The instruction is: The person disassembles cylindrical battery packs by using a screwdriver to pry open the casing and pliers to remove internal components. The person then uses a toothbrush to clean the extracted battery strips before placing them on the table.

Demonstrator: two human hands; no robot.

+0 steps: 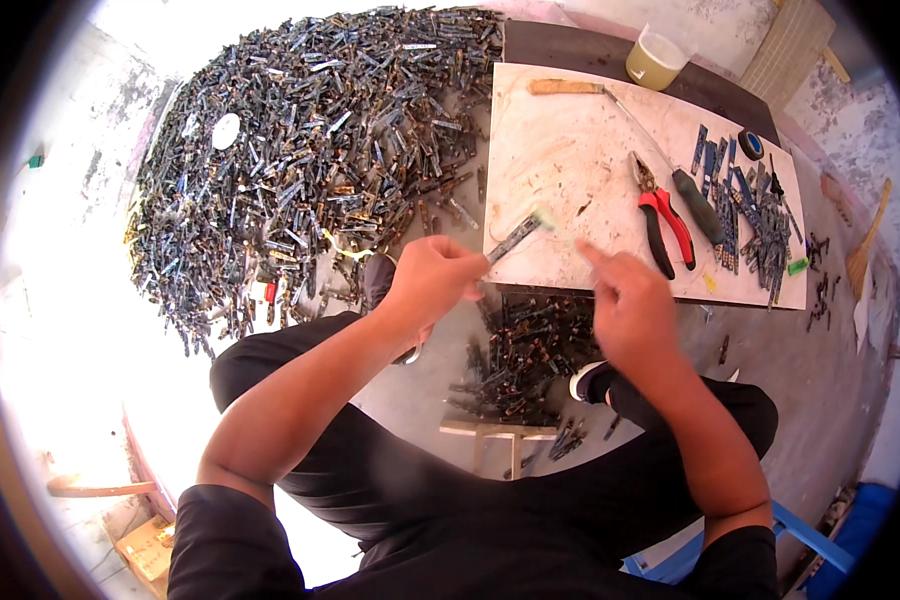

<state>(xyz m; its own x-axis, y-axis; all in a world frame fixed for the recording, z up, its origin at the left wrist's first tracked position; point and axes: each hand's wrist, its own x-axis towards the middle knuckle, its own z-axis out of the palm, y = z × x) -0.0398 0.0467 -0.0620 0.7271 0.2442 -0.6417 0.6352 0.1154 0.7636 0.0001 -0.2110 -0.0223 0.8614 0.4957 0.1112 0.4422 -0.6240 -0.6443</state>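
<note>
Between its thumb and fingers, my left hand [433,280] pinches a narrow dark strip [515,238], which looks like a small circuit-board piece. The strip's far end is pale green and smeared by motion, over the left edge of the white board [540,150]. My right hand [630,305] hovers at the board's near edge, its index finger stretched toward the strip but apart from it. The other fingers curl in, and nothing shows in them. Red-and-black pliers [667,215] lie on the board, to the right of that hand.
A large heap of dark strips [300,150] covers the floor at left. On the board lie a wooden-handled tool [567,87], a dark-handled screwdriver [697,205], blue tape [751,145] and several strips [765,235]. A cup [658,60] stands behind. More strips [530,350] lie below, by a small wooden stool [500,431].
</note>
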